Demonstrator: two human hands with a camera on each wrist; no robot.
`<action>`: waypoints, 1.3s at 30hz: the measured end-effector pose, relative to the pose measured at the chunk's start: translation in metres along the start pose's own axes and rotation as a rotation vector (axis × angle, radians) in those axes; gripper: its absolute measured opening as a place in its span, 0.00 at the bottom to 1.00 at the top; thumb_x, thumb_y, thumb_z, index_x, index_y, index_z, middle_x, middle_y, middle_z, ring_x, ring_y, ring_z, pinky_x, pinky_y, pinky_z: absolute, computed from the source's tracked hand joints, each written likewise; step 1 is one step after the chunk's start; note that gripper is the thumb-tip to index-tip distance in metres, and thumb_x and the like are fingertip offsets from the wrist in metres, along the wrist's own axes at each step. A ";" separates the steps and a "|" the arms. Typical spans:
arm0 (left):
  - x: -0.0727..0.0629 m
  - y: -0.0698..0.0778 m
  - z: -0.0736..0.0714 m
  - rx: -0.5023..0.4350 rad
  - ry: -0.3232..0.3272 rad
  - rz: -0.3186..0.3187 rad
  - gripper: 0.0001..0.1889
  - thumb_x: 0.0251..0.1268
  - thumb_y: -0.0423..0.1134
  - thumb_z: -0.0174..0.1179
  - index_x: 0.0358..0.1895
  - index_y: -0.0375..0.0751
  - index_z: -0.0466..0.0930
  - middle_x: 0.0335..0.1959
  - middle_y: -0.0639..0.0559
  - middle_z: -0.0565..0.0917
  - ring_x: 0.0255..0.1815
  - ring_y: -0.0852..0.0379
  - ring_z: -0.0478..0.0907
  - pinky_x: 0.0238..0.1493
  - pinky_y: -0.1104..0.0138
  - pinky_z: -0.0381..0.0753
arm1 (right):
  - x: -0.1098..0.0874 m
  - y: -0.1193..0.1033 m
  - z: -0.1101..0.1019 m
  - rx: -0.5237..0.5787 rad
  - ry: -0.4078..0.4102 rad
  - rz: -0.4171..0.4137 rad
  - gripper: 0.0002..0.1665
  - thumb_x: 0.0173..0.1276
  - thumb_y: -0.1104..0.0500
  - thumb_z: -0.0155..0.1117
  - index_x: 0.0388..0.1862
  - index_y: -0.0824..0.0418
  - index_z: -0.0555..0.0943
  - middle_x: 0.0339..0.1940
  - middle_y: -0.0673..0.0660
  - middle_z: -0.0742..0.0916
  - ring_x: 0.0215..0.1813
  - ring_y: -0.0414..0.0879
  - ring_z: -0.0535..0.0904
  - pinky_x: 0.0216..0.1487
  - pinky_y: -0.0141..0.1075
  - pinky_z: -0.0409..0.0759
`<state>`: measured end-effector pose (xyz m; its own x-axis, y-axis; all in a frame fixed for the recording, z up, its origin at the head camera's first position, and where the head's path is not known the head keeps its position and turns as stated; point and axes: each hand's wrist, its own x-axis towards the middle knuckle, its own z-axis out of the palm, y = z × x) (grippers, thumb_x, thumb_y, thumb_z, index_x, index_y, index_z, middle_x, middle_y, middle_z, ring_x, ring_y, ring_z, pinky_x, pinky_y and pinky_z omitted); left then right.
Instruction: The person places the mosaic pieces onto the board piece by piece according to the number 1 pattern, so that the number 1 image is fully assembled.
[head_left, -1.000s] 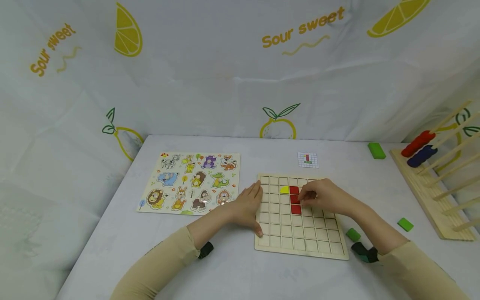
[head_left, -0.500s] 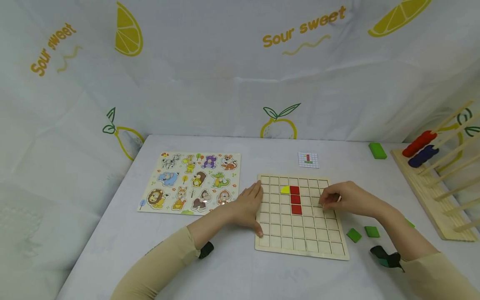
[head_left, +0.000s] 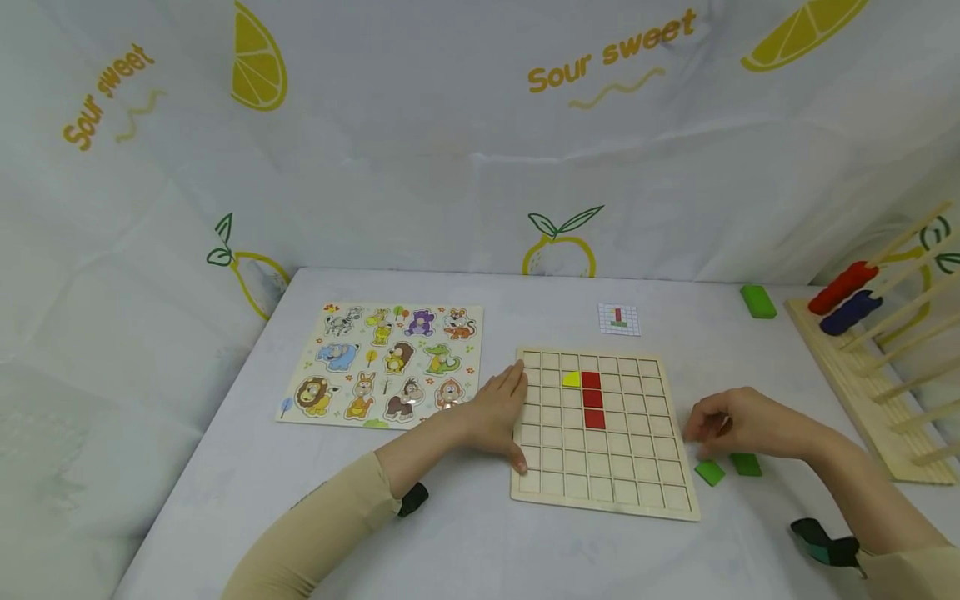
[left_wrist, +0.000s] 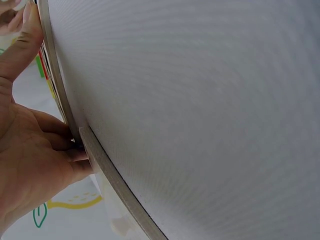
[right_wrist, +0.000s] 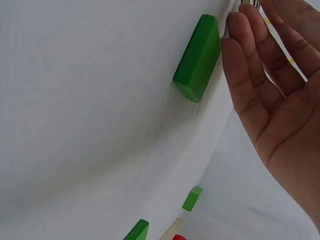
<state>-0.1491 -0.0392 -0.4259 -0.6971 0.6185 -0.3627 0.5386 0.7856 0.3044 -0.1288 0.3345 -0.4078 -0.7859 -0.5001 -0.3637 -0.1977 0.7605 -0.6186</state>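
A wooden grid board (head_left: 566, 458) lies on the table, with several red squares (head_left: 593, 398) in a column and a yellow quarter-round piece (head_left: 572, 379) beside the top one. My left hand (head_left: 491, 417) rests along the board's left edge, fingers stretched out, thumb at the lower corner. To the right of the board, my right hand (head_left: 738, 423) hovers with loosely bent fingers and no visible piece in them. Two green blocks lie just below it, one nearer the board (head_left: 709, 473) and one (head_left: 747, 465) partly covered by the hand. A green block (right_wrist: 197, 62) appears close to the fingertips in the right wrist view.
An animal puzzle board (head_left: 378, 367) lies left of the grid. Behind the grid is a small pattern card (head_left: 618, 319). Another green block (head_left: 758, 302) sits at the back right, near a wooden peg rack (head_left: 862, 392) with red and blue beads.
My right hand has moved off the red squares, right and toward me, to the green blocks beside the board. My left hand stays in place.
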 end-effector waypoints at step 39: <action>0.001 -0.001 0.000 0.006 0.001 0.000 0.72 0.40 0.65 0.75 0.79 0.29 0.37 0.82 0.35 0.33 0.84 0.41 0.35 0.84 0.54 0.45 | -0.001 -0.003 0.008 -0.064 -0.050 -0.026 0.18 0.44 0.67 0.76 0.30 0.52 0.78 0.30 0.46 0.80 0.33 0.32 0.71 0.31 0.28 0.73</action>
<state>-0.1507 -0.0395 -0.4268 -0.6978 0.6181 -0.3619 0.5410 0.7860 0.2993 -0.1224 0.3293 -0.4111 -0.7503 -0.5386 -0.3834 -0.2559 0.7713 -0.5828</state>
